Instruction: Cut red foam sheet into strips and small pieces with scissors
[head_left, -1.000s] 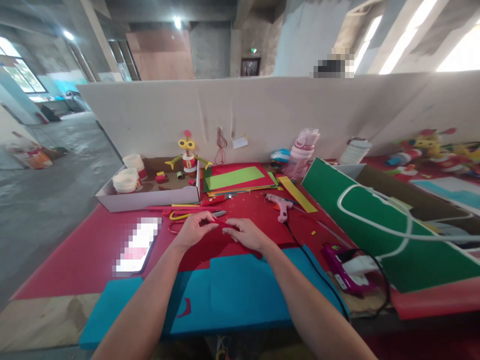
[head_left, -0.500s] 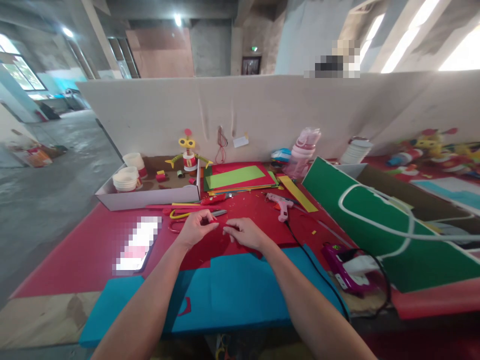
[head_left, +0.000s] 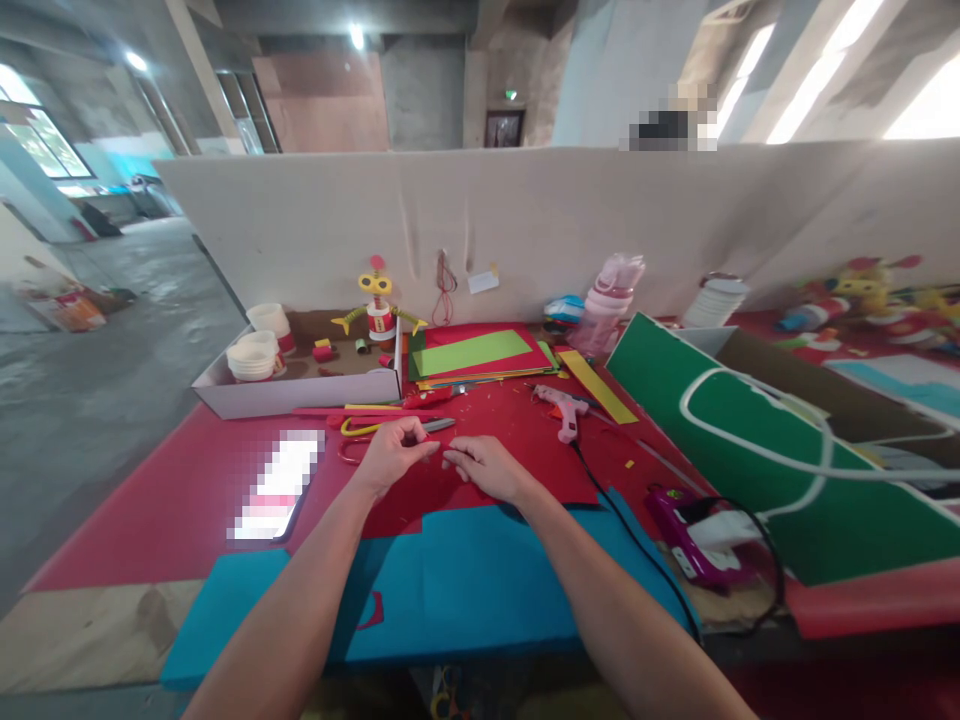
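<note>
Facing each other above the red-covered table (head_left: 127, 525), the left hand (head_left: 391, 456) and the right hand (head_left: 486, 467) bring their fingertips near one another, a narrow gap between. The left grip has thumb and forefinger drawn close, and a small red piece (head_left: 427, 438) shows at their tips; against the red behind it, I cannot tell whether they are clamped on it. The right grip is curled, thumb toward fingers, and whether it pinches anything cannot be told. Just beyond the left hand lie scissors (head_left: 441, 425), partly hidden by it. Both forearms reach across a blue sheet (head_left: 495, 585), on which a red offcut (head_left: 373, 611) rests. To the right of the right hand sits a pink glue gun (head_left: 568, 412); farther back, a stack of coloured sheets (head_left: 476, 354) lies beside an open white box (head_left: 300, 393) holding paper cups (head_left: 251, 358).
</note>
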